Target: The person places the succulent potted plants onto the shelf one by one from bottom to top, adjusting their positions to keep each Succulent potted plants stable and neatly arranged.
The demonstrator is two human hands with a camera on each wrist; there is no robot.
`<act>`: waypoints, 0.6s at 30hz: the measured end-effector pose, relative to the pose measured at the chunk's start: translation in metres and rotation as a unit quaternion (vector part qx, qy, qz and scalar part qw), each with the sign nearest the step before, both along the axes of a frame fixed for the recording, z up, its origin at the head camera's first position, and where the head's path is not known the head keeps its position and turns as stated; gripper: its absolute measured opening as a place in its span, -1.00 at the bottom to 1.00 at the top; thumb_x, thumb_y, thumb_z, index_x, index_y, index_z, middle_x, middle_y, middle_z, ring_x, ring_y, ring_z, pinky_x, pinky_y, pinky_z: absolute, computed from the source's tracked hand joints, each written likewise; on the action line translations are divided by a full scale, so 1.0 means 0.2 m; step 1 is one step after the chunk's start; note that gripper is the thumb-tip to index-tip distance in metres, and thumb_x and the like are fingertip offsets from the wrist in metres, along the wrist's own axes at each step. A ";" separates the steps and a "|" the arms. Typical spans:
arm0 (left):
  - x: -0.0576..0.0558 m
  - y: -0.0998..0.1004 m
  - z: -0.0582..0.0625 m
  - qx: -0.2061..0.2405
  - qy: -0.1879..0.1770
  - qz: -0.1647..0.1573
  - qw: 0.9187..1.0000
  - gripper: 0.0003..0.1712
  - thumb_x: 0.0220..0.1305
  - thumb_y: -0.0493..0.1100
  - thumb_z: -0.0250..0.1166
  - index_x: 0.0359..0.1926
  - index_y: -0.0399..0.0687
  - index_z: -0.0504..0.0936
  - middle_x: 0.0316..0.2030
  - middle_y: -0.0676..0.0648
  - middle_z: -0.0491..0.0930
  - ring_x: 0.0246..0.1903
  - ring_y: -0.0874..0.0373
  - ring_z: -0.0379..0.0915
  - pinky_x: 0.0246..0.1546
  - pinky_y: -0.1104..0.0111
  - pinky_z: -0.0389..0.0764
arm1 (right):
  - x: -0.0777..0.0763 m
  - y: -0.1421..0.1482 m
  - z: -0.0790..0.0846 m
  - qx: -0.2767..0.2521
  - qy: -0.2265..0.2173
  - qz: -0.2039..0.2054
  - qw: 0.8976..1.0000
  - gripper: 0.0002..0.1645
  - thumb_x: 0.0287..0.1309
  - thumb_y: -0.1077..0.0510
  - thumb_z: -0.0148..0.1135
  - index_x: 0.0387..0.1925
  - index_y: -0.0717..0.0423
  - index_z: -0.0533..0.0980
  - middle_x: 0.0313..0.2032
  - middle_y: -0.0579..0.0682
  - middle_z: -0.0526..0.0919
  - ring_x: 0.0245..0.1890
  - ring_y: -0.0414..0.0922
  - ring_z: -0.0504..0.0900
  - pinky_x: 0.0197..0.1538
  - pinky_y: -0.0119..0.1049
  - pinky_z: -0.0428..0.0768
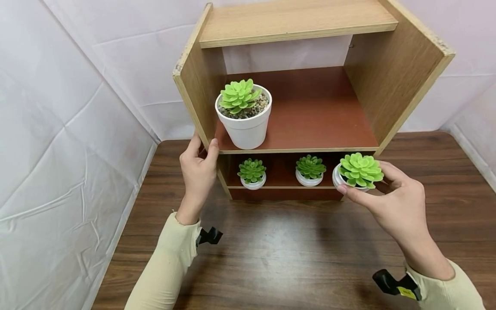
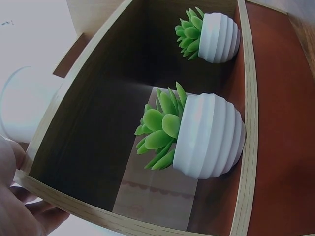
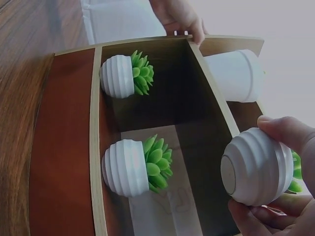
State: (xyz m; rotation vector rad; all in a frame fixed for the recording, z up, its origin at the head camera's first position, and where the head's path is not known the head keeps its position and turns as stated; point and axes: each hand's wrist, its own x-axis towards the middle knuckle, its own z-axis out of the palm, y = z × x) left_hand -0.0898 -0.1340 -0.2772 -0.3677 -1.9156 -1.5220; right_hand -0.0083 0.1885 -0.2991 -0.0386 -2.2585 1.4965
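Note:
My right hand (image 1: 401, 202) grips a small potted succulent (image 1: 360, 170) in front of the shelf unit's right side, level with the lower compartment. In the right wrist view, thumb and fingers wrap round its ribbed white pot (image 3: 256, 167), tilted with its base showing. My left hand (image 1: 199, 170) holds the left side panel (image 1: 191, 90) of the wooden shelf unit, thumb on the front edge and fingers round the outside. Two similar succulents, one at left (image 1: 252, 170) and one at right (image 1: 310, 168), stand upright in the lower compartment, near its front edge.
A larger succulent in a smooth white pot (image 1: 248, 131) stands on the left of the reddish-brown middle shelf (image 1: 317, 112). Above runs a light wood top board (image 1: 298, 21). The unit rests on a dark wooden table (image 1: 279, 254), with white sheeting (image 1: 97, 129) around it.

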 end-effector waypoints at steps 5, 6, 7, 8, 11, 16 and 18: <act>0.00 0.00 0.00 0.000 -0.001 0.000 1.000 -0.71 0.25 -0.51 0.15 -0.01 -0.49 0.59 -0.28 -0.36 0.65 -0.37 0.15 0.54 -0.38 0.36 0.56 | 0.00 -0.01 0.01 -0.004 0.004 0.005 1.000 -0.35 -0.32 0.45 0.62 -0.04 0.25 0.63 -0.23 -0.09 0.69 -0.32 -0.28 0.67 -0.26 -0.50 0.59; 0.00 0.00 0.00 -0.001 0.000 0.000 1.000 -0.71 0.25 -0.51 0.14 0.00 -0.49 0.59 -0.28 -0.37 0.65 -0.37 0.15 0.54 -0.38 0.35 0.56 | 0.00 -0.01 0.01 -0.003 0.006 0.005 1.000 -0.35 -0.32 0.44 0.62 -0.04 0.24 0.64 -0.23 -0.09 0.69 -0.32 -0.27 0.67 -0.26 -0.50 0.59; 0.00 0.00 0.00 -0.001 0.000 0.001 1.000 -0.70 0.25 -0.52 0.14 0.00 -0.49 0.58 -0.27 -0.37 0.65 -0.36 0.15 0.54 -0.38 0.35 0.56 | 0.00 -0.01 0.02 -0.002 0.008 0.005 1.000 -0.36 -0.32 0.44 0.62 -0.04 0.25 0.64 -0.23 -0.09 0.69 -0.32 -0.27 0.67 -0.26 -0.49 0.59; 0.00 0.00 0.00 -0.001 -0.001 0.002 1.000 -0.70 0.25 -0.51 0.15 0.00 -0.49 0.58 -0.27 -0.37 0.65 -0.37 0.15 0.54 -0.38 0.36 0.56 | 0.00 -0.01 0.02 -0.002 0.010 0.006 1.000 -0.36 -0.32 0.45 0.62 -0.04 0.25 0.64 -0.23 -0.08 0.69 -0.32 -0.27 0.67 -0.26 -0.49 0.59; 0.00 0.00 0.00 0.000 -0.001 0.002 1.000 -0.69 0.25 -0.51 0.15 0.01 -0.49 0.58 -0.27 -0.37 0.65 -0.36 0.13 0.54 -0.38 0.36 0.56 | 0.00 -0.01 0.03 -0.003 0.019 0.011 1.000 -0.36 -0.32 0.46 0.61 -0.04 0.26 0.63 -0.22 -0.05 0.68 -0.31 -0.25 0.67 -0.23 -0.49 0.59; 0.00 0.00 0.00 0.003 -0.002 -0.003 1.000 -0.69 0.25 -0.52 0.14 0.02 -0.49 0.58 -0.26 -0.38 0.64 -0.34 0.04 0.56 -0.36 0.34 0.56 | -0.01 -0.02 0.04 0.000 0.031 0.016 0.999 -0.34 -0.33 0.48 0.60 -0.03 0.27 0.63 -0.20 -0.05 0.68 -0.27 -0.25 0.66 -0.19 -0.50 0.58; 0.00 0.00 0.00 0.004 -0.002 -0.005 1.000 -0.70 0.26 -0.52 0.14 0.01 -0.50 0.58 -0.25 -0.38 0.64 -0.34 0.02 0.57 -0.36 0.32 0.57 | -0.02 -0.02 0.05 0.002 0.030 0.016 0.999 -0.33 -0.32 0.48 0.60 -0.02 0.26 0.63 -0.18 -0.07 0.69 -0.26 -0.25 0.66 -0.19 -0.51 0.57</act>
